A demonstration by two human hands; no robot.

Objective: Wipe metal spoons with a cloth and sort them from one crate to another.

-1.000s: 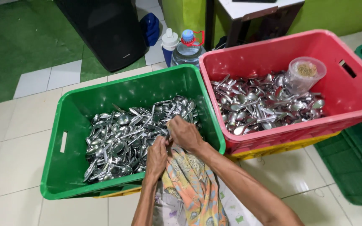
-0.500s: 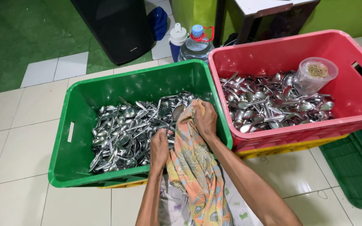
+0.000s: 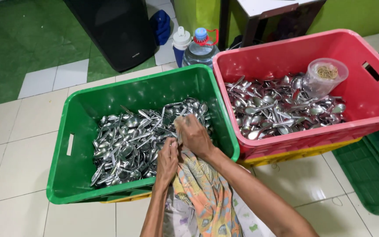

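Basically both hands sit together over the near right part of the green rectangular plastic crate [image 3: 73,145]: left hand [image 3: 167,160] and right hand [image 3: 194,136] are closed, pinching a patterned orange-and-grey cloth [image 3: 202,193] bunched between them, with what looks like a shiny steel spoon [image 3: 175,126] poking out at the right fingertips, though the cloth and fingers hide most of it, so hard to confirm. Crate walls are smooth and glossy with a slot handle on the left side. Inside lies a loose tangled heap of polished stainless-steel spoons [image 3: 128,145], bowls and handles crossing every way; individual pieces blur together. Touching it on the right is a red rectangular plastic crate [image 3: 286,48] holding a second pile of metal spoons [image 3: 277,109], plus a clear round plastic tub [image 3: 325,77] tilted on the pile with tan rubber bands inside. A yellow crate [image 3: 294,154] peeks out beneath the red one, mostly hidden. Behind the crates stand a clear plastic water bottle with blue cap [image 3: 199,46] and a white-capped blue bottle [image 3: 180,41], lower halves hidden by the green rim. A dark green slatted plastic crate [image 3: 369,175] is cut off at the right edge. Floor is cream glossy tile [image 3: 18,140] near, green tile farther back. Cloth and forearms run out of frame at the bottom.
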